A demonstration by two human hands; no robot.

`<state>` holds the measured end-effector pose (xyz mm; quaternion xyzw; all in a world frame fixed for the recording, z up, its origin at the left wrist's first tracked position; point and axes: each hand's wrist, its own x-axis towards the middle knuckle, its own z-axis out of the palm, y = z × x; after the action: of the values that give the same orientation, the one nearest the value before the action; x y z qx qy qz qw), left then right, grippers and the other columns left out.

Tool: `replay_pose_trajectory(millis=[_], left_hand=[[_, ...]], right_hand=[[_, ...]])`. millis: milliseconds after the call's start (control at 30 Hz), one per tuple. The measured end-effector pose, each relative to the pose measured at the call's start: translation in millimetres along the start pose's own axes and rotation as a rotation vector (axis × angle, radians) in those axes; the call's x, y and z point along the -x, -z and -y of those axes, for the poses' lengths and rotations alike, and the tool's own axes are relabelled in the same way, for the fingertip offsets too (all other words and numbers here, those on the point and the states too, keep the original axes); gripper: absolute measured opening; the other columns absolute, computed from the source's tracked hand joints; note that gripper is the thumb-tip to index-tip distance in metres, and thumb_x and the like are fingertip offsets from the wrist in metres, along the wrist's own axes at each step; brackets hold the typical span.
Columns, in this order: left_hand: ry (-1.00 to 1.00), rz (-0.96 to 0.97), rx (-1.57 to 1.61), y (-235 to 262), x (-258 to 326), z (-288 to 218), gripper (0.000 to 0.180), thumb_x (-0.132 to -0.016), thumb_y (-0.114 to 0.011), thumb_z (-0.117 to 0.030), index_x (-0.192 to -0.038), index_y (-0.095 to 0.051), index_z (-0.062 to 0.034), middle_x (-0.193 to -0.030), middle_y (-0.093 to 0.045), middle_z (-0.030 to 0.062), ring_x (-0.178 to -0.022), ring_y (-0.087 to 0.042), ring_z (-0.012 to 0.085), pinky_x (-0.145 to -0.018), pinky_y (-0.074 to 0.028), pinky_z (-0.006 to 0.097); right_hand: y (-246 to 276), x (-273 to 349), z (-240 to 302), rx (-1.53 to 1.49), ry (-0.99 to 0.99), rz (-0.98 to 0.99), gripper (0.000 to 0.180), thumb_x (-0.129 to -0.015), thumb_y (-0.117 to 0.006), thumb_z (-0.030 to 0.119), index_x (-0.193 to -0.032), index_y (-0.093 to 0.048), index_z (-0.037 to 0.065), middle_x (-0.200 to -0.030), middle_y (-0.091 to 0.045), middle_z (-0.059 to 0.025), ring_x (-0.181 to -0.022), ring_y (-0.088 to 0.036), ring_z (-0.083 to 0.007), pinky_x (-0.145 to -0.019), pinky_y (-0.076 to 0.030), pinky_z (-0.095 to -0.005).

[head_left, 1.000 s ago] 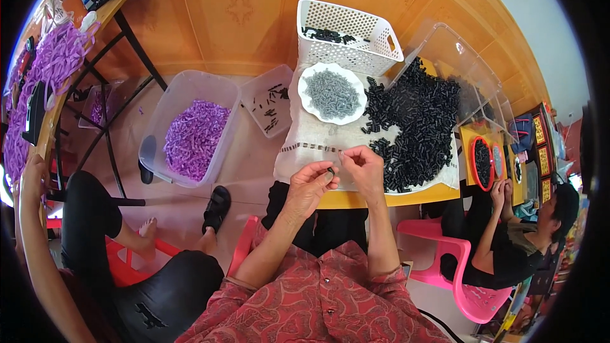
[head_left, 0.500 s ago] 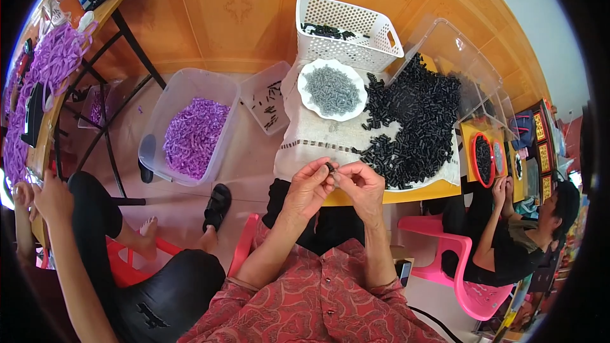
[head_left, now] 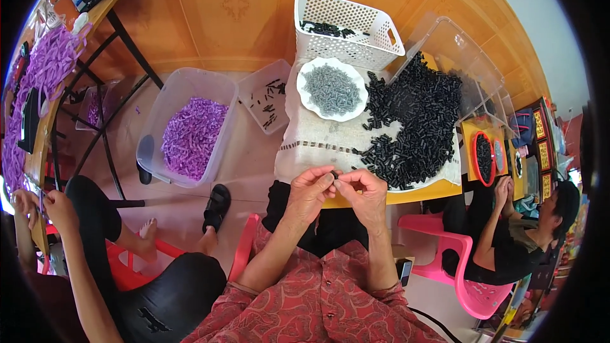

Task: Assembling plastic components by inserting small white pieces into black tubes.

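1. My left hand [head_left: 309,195] is on the near side of the scalloped white plate [head_left: 306,101], thumb and forefinger pinched closed on a small black piece [head_left: 335,174].
2. My right hand [head_left: 364,195] is also on the plate's near side, its thumb and forefinger drawn nearly together at that same piece; I cannot tell whether they grip it or only touch it.
3. The piece itself sits between my fingertips, nearer to me than the plate, mostly hidden by them.
4. Small translucent grey pieces [head_left: 332,90] fill the plate.
5. Right of the plate spreads a heap of short black tubes [head_left: 419,133].
6. Just behind the plate stands a white perforated basket [head_left: 349,49] with black pieces inside.
7. Under the plate lies a pale cloth [head_left: 298,164].
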<state>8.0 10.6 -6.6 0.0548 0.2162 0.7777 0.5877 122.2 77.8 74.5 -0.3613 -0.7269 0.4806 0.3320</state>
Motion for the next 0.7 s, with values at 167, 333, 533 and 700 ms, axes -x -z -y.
replay_pose_trajectory(millis=[167,333,533,700], left_hand=[[0.054,0.052,-0.092,1.0,1.6,-3.9,0.020,-0.094,-0.065,-0.004,-0.114,-0.067,-0.0015,-0.101,-0.071,0.0111,-0.077,-0.064,0.0134,-0.068,-0.053,0.026],[0.159,0.018,-0.078,-7.8,3.4,-9.6,0.019,-0.095,-0.063,-0.006,-0.114,-0.066,-0.0023,-0.099,-0.070,0.0101,-0.079,-0.064,0.0136,-0.070,-0.054,0.024],[0.169,-0.014,0.334,-4.7,-0.3,-15.7,0.021,-0.098,-0.057,-0.003,-0.118,-0.062,-0.0011,-0.113,-0.065,0.0165,-0.090,-0.065,0.0173,-0.079,-0.057,0.026],[0.143,-0.025,0.256,-8.9,0.6,-12.2,0.021,-0.097,-0.058,-0.003,-0.117,-0.063,-0.0014,-0.117,-0.065,0.0181,-0.096,-0.067,0.0201,-0.083,-0.058,0.029]], right_hand=[[6.5,6.6,6.0,-0.001,-0.074,-0.009,0.010,-0.083,-0.077,0.003,-0.087,-0.069,-0.001,-0.077,-0.071,-0.0043,-0.068,-0.066,-0.0070,-0.059,-0.051,-0.0223],[17.6,15.7,-8.5,-0.083,-0.160,-0.008,0.009,-0.085,-0.076,0.005,-0.087,-0.068,0.000,-0.078,-0.071,-0.0036,-0.069,-0.062,-0.0050,-0.062,-0.050,-0.0227],[26.8,6.3,-32.3,0.348,-0.015,-0.196,0.006,-0.085,-0.072,0.002,-0.090,-0.069,0.002,-0.078,-0.067,-0.0083,-0.063,-0.062,-0.0157,-0.058,-0.049,-0.0285],[23.3,-6.1,-45.0,0.564,0.077,-0.195,0.010,-0.081,-0.071,0.001,-0.091,-0.070,0.003,-0.083,-0.065,-0.0126,-0.069,-0.065,-0.0273,-0.061,-0.051,-0.0351]])
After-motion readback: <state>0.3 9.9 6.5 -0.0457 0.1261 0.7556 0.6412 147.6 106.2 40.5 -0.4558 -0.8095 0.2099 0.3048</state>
